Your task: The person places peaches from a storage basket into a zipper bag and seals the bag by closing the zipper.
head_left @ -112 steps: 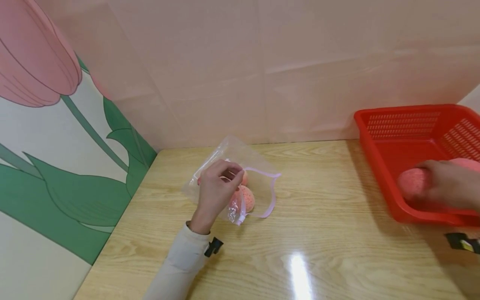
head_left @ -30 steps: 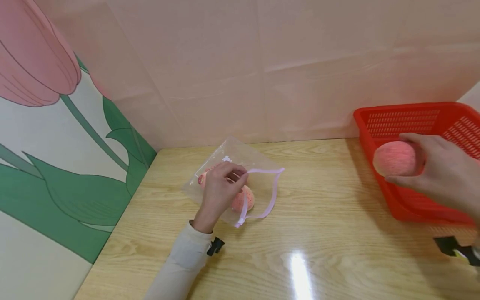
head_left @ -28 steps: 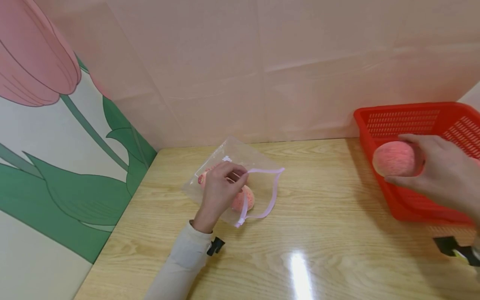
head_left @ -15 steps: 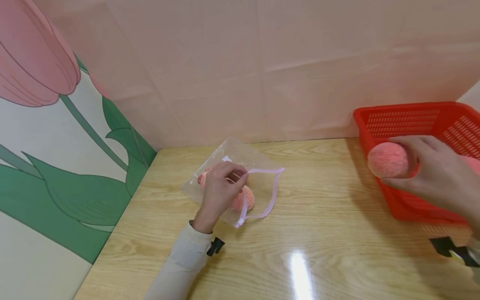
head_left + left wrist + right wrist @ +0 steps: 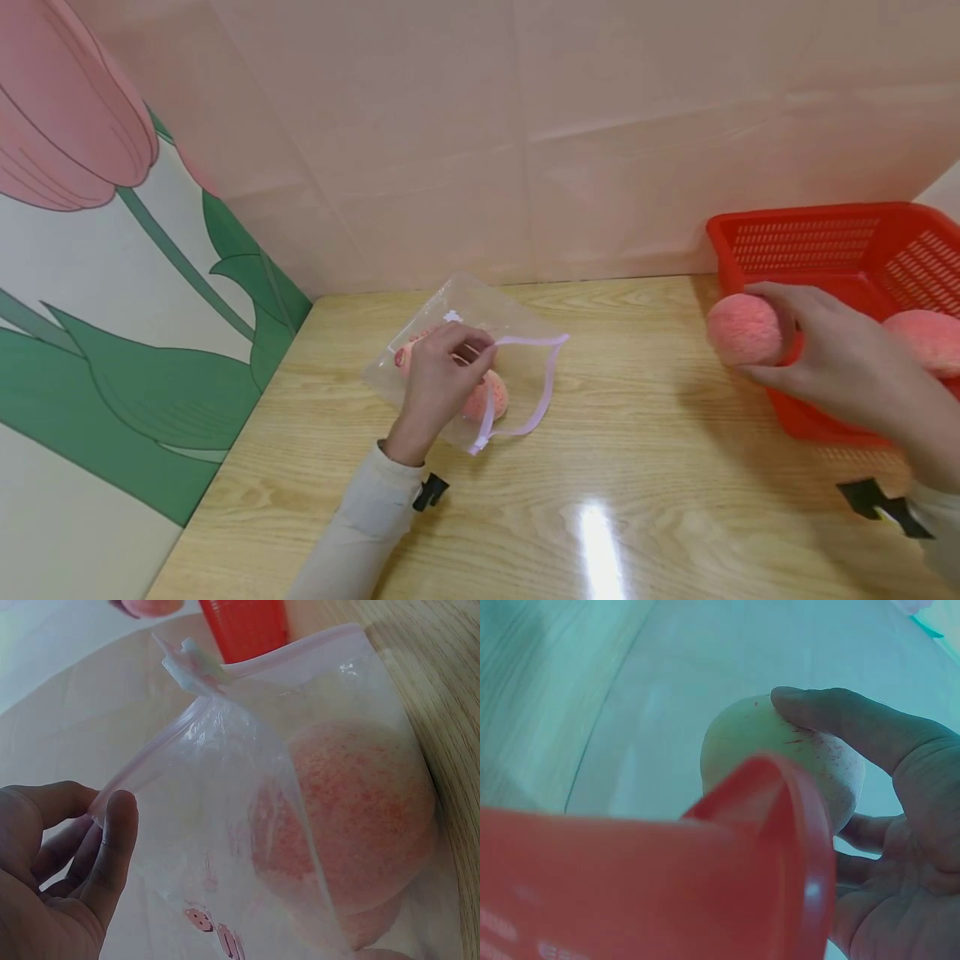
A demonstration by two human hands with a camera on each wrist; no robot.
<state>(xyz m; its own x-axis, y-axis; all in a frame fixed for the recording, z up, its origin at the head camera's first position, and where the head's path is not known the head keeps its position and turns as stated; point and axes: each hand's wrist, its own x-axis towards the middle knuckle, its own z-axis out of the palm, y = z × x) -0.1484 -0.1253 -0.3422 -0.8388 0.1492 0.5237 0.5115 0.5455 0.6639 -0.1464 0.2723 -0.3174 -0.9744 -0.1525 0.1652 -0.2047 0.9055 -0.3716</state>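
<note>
Over the near left corner of the red plastic slotted basket (image 5: 840,250), my right hand (image 5: 832,367) curls its thumb and fingers around a round pink speckled peach (image 5: 744,330), held clear of the pale wood-grain table (image 5: 637,492). A second pink peach (image 5: 926,340) lies in the basket behind my knuckles. Well apart to the left, my left hand (image 5: 437,385) pinches the upper lip of the clear plastic zip bag with the lilac seal strip (image 5: 525,367) and lifts it, so the mouth gapes toward the basket. Through the film in the left wrist view I see one peach already inside (image 5: 360,817), with at least one more below it

To do this well, I judge I should raise the pinched lip higher and keep it taut, since the lower edge of the seal lies slack on the table. I would carry the fruit low and level across to the mouth, then roll it in past the seal rather than drop it on the fruit inside. A gentle grip matters; peaches probably bruise easily
</note>
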